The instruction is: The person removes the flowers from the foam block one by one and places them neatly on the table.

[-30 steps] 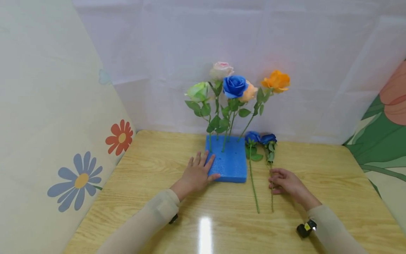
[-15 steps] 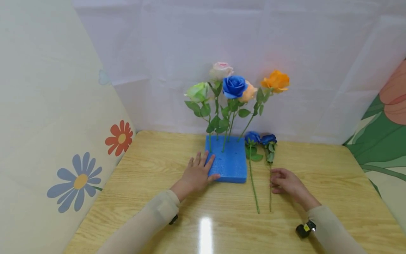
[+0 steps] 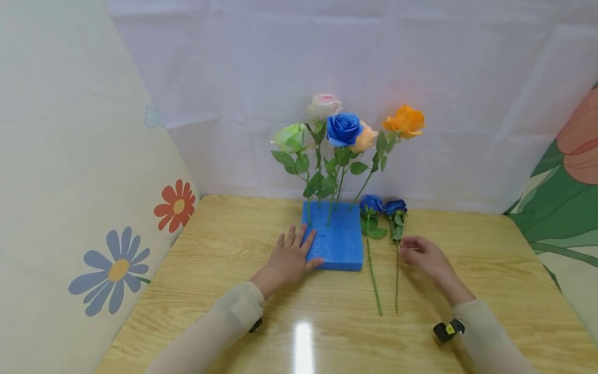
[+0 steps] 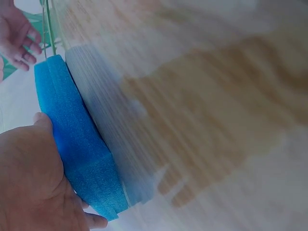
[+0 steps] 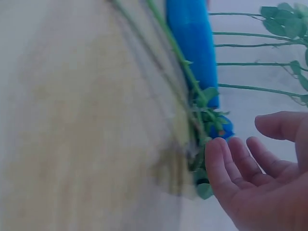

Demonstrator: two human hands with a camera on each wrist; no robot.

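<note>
My left hand (image 3: 289, 258) lies with spread fingers on the left side of a blue foam block (image 3: 341, 248); in the left wrist view its thumb and fingertips lie along the block's edge. Stems of several artificial roses stand in the block's far part, among them a blue rose (image 3: 344, 129) and an orange one (image 3: 404, 121). To the right, a blue rose (image 3: 371, 203) and a darker blue rose (image 3: 395, 208) lie on the table. Just right of the darker rose's stem is my right hand (image 3: 427, 259), fingers loosely bent, thumb apart, nothing between them in the right wrist view (image 5: 260, 168).
The wooden table (image 3: 224, 249) meets a white cloth backdrop (image 3: 252, 104) behind the roses. A flower-printed wall panel (image 3: 117, 182) stands at the left, another panel (image 3: 570, 208) at the right.
My right hand has let go of the darker blue rose's stem and moved slightly away from me; the stem's lower end has shifted a little left. My left hand stays on the block.
</note>
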